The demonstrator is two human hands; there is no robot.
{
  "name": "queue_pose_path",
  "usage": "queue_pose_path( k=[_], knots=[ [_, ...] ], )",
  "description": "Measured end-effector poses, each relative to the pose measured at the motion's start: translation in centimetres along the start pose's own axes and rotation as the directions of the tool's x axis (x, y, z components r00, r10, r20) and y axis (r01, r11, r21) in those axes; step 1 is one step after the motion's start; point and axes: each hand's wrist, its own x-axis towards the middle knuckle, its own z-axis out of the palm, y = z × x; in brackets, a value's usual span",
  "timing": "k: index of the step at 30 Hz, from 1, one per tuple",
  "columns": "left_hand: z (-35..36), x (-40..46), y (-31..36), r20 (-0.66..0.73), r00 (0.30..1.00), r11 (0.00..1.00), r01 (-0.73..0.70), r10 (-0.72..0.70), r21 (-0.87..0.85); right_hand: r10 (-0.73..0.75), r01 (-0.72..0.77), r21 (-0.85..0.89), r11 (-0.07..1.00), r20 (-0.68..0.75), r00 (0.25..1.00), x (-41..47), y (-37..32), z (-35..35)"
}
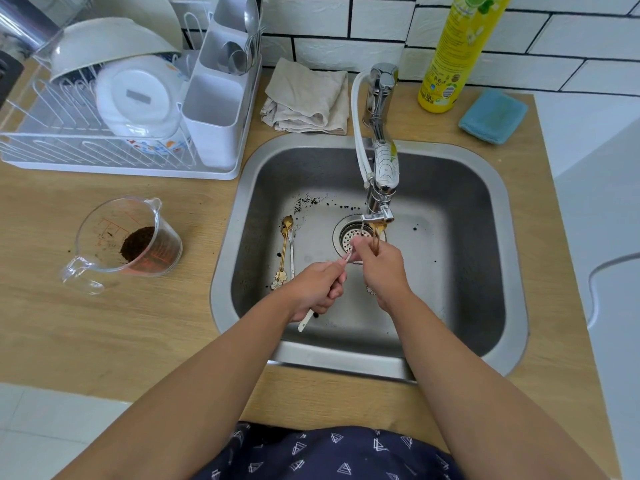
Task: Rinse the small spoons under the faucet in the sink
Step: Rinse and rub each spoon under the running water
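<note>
While the left hand (317, 289) is gripping a white spoon (306, 320) by its handle, the right hand (379, 268) is pinching a gold spoon (376, 233) under the faucet (381, 181) spout. Two more spoons (285, 251) are lying on the sink (450, 237) floor, left of the drain (346, 235).

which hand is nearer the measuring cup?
Left. The left hand is over the sink's left half, toward the measuring cup; the right hand is farther, by the drain.
</note>
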Motion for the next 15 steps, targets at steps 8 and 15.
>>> queue_pose_path(
  k=[8, 15],
  knots=[
    [-0.2, -0.1, 0.2, 0.015, 1.0, 0.996, -0.018, 0.019, -0.084, 0.1, -0.115, 0.073, 0.991, 0.184, 0.978, 0.1, -0.5, -0.8],
    [-0.5, 1.7, -0.6, -0.138, 0.978, 0.978, -0.133, 0.156, 0.161, 0.093, -0.01, 0.244, 0.97, -0.335, 0.938, 0.8, -1.7, -2.8]
  ],
)
